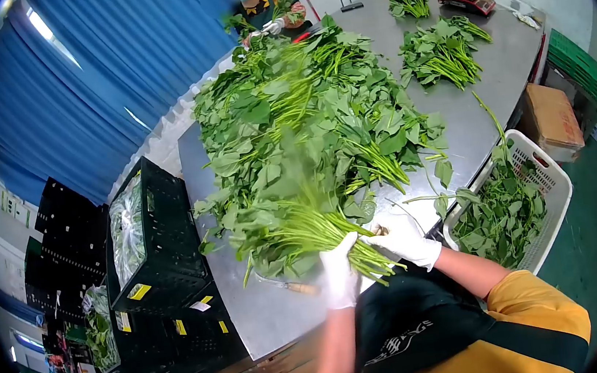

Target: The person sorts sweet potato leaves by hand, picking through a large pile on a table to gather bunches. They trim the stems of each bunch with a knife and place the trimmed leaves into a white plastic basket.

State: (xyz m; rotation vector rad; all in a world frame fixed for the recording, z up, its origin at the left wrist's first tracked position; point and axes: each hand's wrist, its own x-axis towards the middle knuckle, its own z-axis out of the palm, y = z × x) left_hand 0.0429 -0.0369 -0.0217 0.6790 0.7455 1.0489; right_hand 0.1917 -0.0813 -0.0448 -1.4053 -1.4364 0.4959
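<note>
Left hand (pixel 339 274) is closed around the stems (pixel 370 261) of a bunch (pixel 307 226) above the desk (pixel 256 328); the right hand (pixel 406 239), fingers bent, is beside them, its grip unclear. From the left: crates (pixel 173 245) beside the desk, a tool (pixel 300 288) and leafy heap (pixel 253 114) on it, a basket (pixel 559 202).

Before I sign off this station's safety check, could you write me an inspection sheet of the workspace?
Surface: metal table, heavily covered, with bare stretches toward the right.
Job's things: bunch of leafy greens, held by its stems; large pile of greens beyond.
Clutter: wooden-handled tool toward the near edge; red device at the far right.
Hands: white-gloved; left hand grips the stems, right hand beside it.
Cables: nothing seen on the table.
Surroundings: white basket right, dark crates left, co-worker opposite.
</note>
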